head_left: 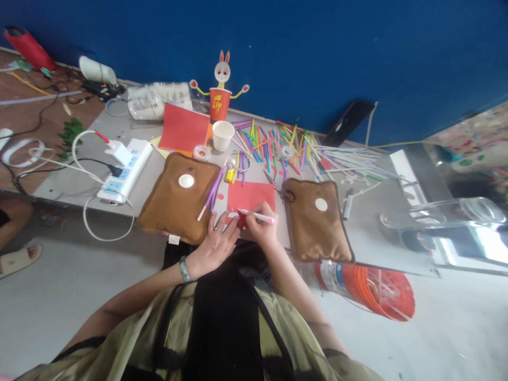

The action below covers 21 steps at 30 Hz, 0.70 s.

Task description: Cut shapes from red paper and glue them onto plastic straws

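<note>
My right hand (262,225) grips a white marker (260,216) with a pink end, its tip over a red sheet of paper (252,194) at the table's front edge. Flat beside it, with fingers stretched out, my left hand (219,241) rests at the lower left of the sheet, near small white and red paper pieces. Purple straws (212,194) lie to the left of the sheet. Just above it are a small yellow bottle (229,173) and a pair of scissors (278,185).
Brown cushion-like pads (178,203) (319,219) flank the sheet. Behind stand a white paper cup (223,136) and a red cup with a rabbit figure (219,106). Colored straws (262,143) are strewn there. A power strip (125,172) lies left, an orange bucket (373,291) below right.
</note>
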{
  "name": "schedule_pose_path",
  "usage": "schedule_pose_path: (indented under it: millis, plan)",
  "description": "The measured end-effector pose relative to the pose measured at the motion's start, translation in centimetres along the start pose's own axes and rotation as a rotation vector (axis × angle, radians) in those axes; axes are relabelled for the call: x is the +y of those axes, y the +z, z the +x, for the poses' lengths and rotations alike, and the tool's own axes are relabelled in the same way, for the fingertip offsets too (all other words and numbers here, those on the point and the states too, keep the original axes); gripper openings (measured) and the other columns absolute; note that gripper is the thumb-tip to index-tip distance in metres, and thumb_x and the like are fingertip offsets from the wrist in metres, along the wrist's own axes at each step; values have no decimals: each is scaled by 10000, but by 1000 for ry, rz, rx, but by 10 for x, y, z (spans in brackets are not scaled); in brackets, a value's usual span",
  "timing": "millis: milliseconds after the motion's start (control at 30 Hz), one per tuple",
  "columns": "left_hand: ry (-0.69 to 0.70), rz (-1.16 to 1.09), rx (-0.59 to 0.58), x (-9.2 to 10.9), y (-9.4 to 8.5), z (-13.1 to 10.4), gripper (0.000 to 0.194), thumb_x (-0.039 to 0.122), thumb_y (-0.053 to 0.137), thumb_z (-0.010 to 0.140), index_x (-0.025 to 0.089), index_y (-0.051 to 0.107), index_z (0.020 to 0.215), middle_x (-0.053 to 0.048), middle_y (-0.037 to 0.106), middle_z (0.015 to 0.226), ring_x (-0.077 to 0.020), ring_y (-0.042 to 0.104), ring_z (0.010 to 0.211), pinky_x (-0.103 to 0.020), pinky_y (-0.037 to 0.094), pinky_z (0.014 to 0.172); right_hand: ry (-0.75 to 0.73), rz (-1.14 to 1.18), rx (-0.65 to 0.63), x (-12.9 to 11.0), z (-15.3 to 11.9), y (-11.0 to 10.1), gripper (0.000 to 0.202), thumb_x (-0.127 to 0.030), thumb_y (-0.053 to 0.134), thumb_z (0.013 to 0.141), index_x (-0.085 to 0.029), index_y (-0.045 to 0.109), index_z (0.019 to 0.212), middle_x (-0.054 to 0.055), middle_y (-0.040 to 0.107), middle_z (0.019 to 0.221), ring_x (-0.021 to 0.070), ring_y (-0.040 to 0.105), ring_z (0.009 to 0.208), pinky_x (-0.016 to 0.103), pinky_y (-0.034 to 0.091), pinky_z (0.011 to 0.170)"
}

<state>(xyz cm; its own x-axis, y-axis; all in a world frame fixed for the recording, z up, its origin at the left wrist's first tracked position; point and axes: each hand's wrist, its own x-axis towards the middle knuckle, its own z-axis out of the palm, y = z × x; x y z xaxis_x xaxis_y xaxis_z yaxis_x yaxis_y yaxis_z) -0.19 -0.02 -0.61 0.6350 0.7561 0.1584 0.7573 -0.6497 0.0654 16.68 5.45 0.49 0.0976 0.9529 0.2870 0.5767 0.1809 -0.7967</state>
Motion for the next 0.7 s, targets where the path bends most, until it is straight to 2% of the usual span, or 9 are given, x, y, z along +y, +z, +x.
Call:
schedule_pose_path:
  millis: [367,700]
  plan:
    - [-7,-1,-18,1,-3,0,386,307,448,967,132,550,1295,-163,419,1521,-410,306,1437,-683,202,1164,1,26,-35,1,-1,-2,90,-215,525,713,-227,478,637,-41,553,513,111,472,435,232,370,453]
    - [-9,-3,-29,0,-4,1,410,296,442,964,124,526,1326,-167,418,1520,-420,300,1436,-688,217,1154,21,-7,27,-1,-1,0,132,-232,536,747,-233,443,655,-51,536,538,109,467,455,235,387,482]
